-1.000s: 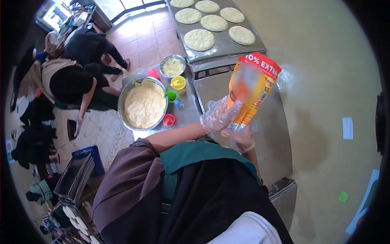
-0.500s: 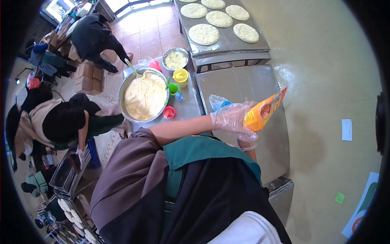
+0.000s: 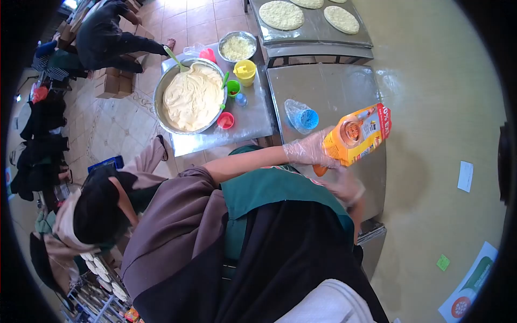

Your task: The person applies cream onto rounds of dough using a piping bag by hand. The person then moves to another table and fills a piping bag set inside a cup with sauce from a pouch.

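My left hand (image 3: pixel 311 151), in a clear plastic glove, is closed around a yellow-orange pouch (image 3: pixel 358 134) with a red end and a picture of a bowl of food. A small orange piece (image 3: pixel 320 170) shows at the pouch's lower end, beside my fingers. My gloved right hand (image 3: pixel 346 187) is just below the pouch; motion smears its fingers, so I cannot tell whether they grip anything. Beyond my left hand, a blue cup (image 3: pixel 308 119) lies with clear plastic on the metal table (image 3: pixel 328 86).
To the left stand a large bowl of cream-coloured mixture (image 3: pixel 191 99) with a green-handled spatula, a bowl of white shreds (image 3: pixel 238 47), a yellow container (image 3: pixel 245 72) and small cups. Flat dough rounds (image 3: pixel 281 15) lie on the far table. A wall (image 3: pixel 431 107) is at right; co-workers are at left.
The pouch has turned so its printed front faces me more. My right hand has come further into view below it. The camera view has shifted, and a co-worker at left has moved lower in view.
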Tool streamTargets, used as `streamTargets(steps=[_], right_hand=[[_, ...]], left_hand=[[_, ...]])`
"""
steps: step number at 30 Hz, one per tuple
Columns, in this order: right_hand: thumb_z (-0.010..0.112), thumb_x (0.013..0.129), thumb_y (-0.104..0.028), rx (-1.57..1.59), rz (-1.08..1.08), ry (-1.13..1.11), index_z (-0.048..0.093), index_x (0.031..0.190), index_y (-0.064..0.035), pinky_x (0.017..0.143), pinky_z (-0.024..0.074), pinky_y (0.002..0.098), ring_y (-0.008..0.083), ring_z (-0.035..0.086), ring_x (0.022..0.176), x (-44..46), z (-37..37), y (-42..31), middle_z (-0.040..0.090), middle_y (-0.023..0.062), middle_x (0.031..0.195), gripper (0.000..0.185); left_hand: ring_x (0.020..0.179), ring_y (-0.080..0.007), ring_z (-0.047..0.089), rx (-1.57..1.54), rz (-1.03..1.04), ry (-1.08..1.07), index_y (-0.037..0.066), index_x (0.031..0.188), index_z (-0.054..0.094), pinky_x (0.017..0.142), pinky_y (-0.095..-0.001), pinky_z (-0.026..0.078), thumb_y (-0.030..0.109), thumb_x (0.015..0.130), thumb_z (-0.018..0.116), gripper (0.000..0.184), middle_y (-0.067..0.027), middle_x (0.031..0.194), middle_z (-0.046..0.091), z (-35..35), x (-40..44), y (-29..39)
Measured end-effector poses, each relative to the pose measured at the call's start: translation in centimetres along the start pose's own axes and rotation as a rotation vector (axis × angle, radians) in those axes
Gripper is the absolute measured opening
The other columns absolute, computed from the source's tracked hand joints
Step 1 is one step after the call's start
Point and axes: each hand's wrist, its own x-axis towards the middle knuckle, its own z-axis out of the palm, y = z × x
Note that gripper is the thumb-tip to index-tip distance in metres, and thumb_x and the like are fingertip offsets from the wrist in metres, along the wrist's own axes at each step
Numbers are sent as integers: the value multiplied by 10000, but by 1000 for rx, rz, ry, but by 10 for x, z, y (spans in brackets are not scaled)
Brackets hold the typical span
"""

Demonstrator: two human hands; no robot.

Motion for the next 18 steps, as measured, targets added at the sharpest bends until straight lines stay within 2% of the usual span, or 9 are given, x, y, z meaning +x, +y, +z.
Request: streamTargets(steps=[2, 4, 8, 11, 12, 13, 15, 17, 18], right_hand=[[584, 746, -470, 311, 459, -161, 491, 1129, -9, 848, 406, 365, 253, 498, 1028, -24, -44, 24, 537, 115, 1077, 607], [459, 822, -507, 829, 412, 444, 454, 1173, -24, 876, 395, 354, 231, 476, 1065, -25, -53, 40, 515, 98, 1102, 597], [394, 884, -424, 1326, 183, 911, 452, 1162, -19, 840, 435, 374, 224, 522, 999, 21, -35, 16, 543, 99, 1061, 495], [467, 869, -367, 1295, 179, 883, 444, 1157, -6, 807, 459, 355, 219, 553, 944, 40, -29, 34, 557, 108, 1035, 462], [488, 861, -358, 1241, 204, 915, 453, 1132, 0, 775, 470, 345, 216, 565, 904, 44, -30, 39, 562, 111, 1010, 450], [508, 853, -348, 1190, 232, 950, 462, 1107, 6, 743, 481, 336, 214, 577, 863, 46, -29, 43, 567, 114, 985, 438], [531, 842, -345, 1039, 361, 1006, 492, 1051, 7, 687, 495, 319, 200, 589, 804, 54, -28, 54, 573, 113, 950, 411], [538, 834, -356, 832, 577, 1033, 533, 990, -4, 640, 501, 306, 179, 590, 766, 59, -26, 62, 575, 107, 928, 385], [540, 824, -399, 883, 513, 1037, 536, 953, -3, 596, 493, 298, 162, 583, 726, 65, -26, 43, 575, 99, 881, 417]], left_hand=[[985, -152, 483, 9, -32, -15, 27, 1170, 367, 867, -310, 411, 174, 646, 749, 666, -68, 1052, 502, -1, 1, -8], [896, -133, 510, 96, -34, -29, 42, 1164, 374, 784, -305, 454, 173, 687, 719, 603, -53, 977, 515, -4, 1, -22], [545, -72, 455, -242, -238, -58, 97, 1145, 397, 476, -234, 405, 234, 792, 623, 441, -3, 738, 492, 12, -5, -9], [513, -77, 436, -267, -273, -18, 86, 928, 453, 457, -225, 379, 411, 831, 541, 350, 1, 640, 453, 21, -4, -27], [544, -69, 424, -223, -368, -61, 96, 999, 458, 473, -218, 374, 533, 805, 499, 480, -1, 687, 462, 17, -3, -50], [642, -91, 479, -244, -393, -77, 70, 1046, 467, 555, -239, 425, 485, 772, 583, 510, -21, 761, 514, 8, 1, -47], [859, -164, 527, -17, 28, 44, 33, 1169, 381, 748, -297, 454, 316, 715, 694, 619, -79, 972, 533, 3, 10, -47], [1061, -202, 427, 46, 57, 74, 17, 1253, 250, 908, -322, 349, 205, 659, 721, 781, -105, 1137, 448, -3, 4, -31], [1162, -220, 377, 70, 63, 94, 10, 1295, 185, 988, -334, 296, 150, 630, 735, 874, -118, 1219, 405, -4, 0, -24]])
